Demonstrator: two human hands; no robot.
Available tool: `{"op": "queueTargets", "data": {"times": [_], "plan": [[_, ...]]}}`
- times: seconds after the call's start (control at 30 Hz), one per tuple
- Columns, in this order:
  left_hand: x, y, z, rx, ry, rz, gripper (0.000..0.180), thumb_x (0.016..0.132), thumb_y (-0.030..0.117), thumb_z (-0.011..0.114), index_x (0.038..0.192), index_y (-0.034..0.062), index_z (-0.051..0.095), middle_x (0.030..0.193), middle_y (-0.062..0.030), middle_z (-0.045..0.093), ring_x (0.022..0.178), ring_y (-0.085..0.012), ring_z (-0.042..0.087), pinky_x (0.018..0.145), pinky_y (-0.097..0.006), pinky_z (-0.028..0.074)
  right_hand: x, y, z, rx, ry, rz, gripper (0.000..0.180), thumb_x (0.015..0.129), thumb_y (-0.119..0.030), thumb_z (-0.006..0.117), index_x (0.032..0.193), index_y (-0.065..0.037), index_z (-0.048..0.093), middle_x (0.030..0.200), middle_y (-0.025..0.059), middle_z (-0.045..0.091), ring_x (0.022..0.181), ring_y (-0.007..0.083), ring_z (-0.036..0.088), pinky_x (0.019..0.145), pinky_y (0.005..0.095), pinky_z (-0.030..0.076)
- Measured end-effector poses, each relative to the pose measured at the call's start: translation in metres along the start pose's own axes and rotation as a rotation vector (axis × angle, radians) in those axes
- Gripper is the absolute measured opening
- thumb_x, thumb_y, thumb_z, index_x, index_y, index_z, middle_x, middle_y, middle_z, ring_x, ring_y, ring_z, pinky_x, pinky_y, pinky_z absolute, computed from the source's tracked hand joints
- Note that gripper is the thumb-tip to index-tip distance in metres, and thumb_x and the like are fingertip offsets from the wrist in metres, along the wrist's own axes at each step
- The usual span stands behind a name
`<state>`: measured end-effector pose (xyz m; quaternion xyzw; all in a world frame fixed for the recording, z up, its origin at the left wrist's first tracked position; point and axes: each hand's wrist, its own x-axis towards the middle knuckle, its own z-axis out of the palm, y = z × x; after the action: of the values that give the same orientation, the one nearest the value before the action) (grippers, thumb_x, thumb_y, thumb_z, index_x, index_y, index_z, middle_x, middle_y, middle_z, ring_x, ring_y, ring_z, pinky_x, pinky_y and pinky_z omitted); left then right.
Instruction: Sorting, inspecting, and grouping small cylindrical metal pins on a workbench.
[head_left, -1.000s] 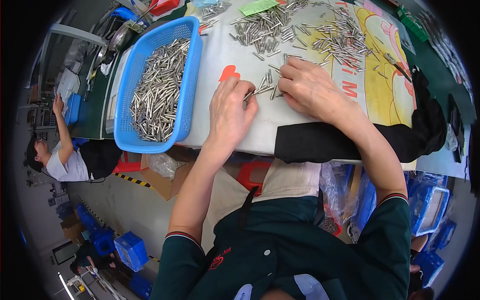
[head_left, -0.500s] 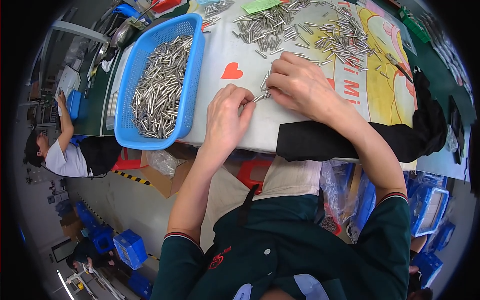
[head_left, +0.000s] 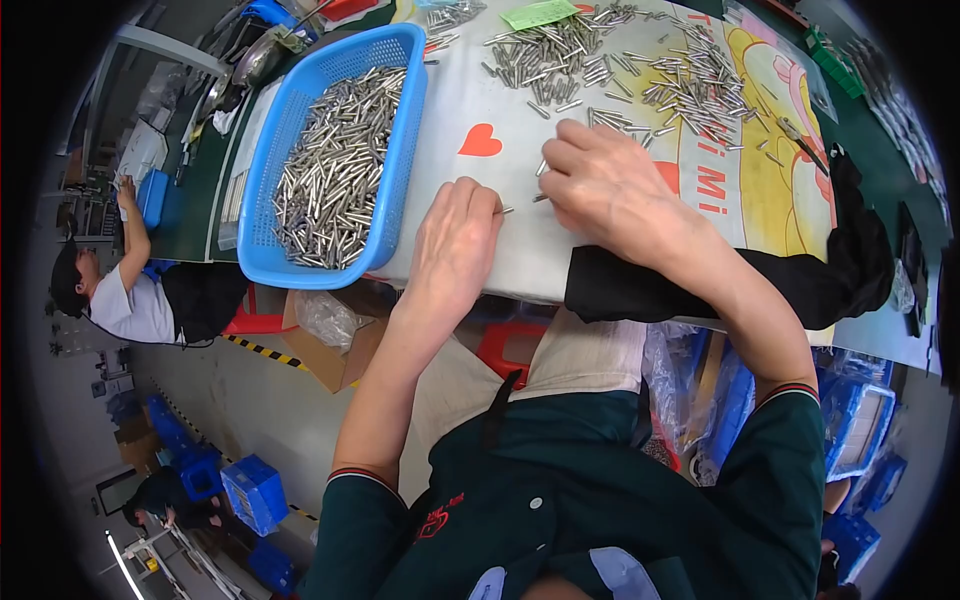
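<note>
My left hand (head_left: 458,238) is closed over the pale cloth, its fingertips pinching a small metal pin (head_left: 507,210) whose end sticks out to the right. Just right of it, my right hand (head_left: 615,190) is curled with fingers together, and a bit of metal pin (head_left: 541,197) shows at its fingertips. Most of what that hand holds is hidden behind the fingers. Beyond it lies a loose pile of metal pins (head_left: 540,62), with another spread pile (head_left: 690,85) to the right. A blue perforated basket (head_left: 412,130) left of my hands holds many similar pins.
A black cloth (head_left: 640,285) lies along the near table edge under my right forearm. Pliers (head_left: 800,140) rest at the right, and a green slip (head_left: 540,13) lies on the far pile. At the left, another person (head_left: 130,290) sits beside the table.
My hands have moved slightly apart; they were almost meeting over pins between them. The basket and piles appear shifted a little to the right in the picture.
</note>
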<state>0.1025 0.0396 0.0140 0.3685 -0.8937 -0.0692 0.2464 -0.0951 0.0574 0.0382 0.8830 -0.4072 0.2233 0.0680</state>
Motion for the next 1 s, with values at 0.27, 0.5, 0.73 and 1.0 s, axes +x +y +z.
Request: {"op": "queueTargets", "data": {"times": [0.27, 0.5, 0.73, 1.0], "plan": [[0.012, -0.004, 0.001, 0.176, -0.121, 0.106, 0.01, 0.073, -0.003, 0.06, 0.081, 0.0005, 0.054, 0.079, -0.0116, 0.052, 0.076, -0.0289, 0.055, 0.067, -0.039, 0.045, -0.044, 0.012, -0.013, -0.098, -0.138, 0.143, 0.008, 0.063, -0.003, 0.061, 0.063, -0.003, 0.053, 0.071, 0.0086, 0.052, 0.078, 0.0242, 0.052, 0.06, 0.0349, 0.046], [0.047, -0.008, 0.008, 0.075, -0.018, 0.244, 0.018, 0.07, -0.005, 0.059, 0.087, 0.0002, 0.057, 0.083, -0.0111, 0.054, 0.08, -0.0277, 0.057, 0.069, -0.037, 0.047, -0.041, 0.009, -0.015, -0.156, -0.199, 0.173, 0.006, 0.066, -0.005, 0.059, 0.063, -0.002, 0.055, 0.071, 0.0086, 0.053, 0.079, 0.0235, 0.053, 0.061, 0.035, 0.046], [0.06, -0.013, 0.022, -0.054, -0.058, 0.433, 0.021, 0.069, -0.005, 0.059, 0.088, 0.0014, 0.061, 0.088, -0.0081, 0.058, 0.082, -0.0246, 0.059, 0.07, -0.035, 0.049, -0.042, 0.009, -0.016, -0.158, -0.133, 0.155, 0.003, 0.059, -0.003, 0.059, 0.06, 0.0, 0.06, 0.067, 0.011, 0.058, 0.078, 0.0244, 0.058, 0.059, 0.0341, 0.049], [0.055, -0.02, 0.021, -0.006, -0.02, 0.483, 0.019, 0.068, -0.002, 0.061, 0.086, 0.0028, 0.061, 0.087, -0.006, 0.059, 0.082, -0.0221, 0.058, 0.07, -0.033, 0.049, -0.043, 0.012, -0.015, -0.125, -0.122, 0.159, 0.003, 0.059, -0.002, 0.059, 0.061, 0.0, 0.06, 0.067, 0.0112, 0.057, 0.078, 0.0246, 0.058, 0.06, 0.0345, 0.049]]}}
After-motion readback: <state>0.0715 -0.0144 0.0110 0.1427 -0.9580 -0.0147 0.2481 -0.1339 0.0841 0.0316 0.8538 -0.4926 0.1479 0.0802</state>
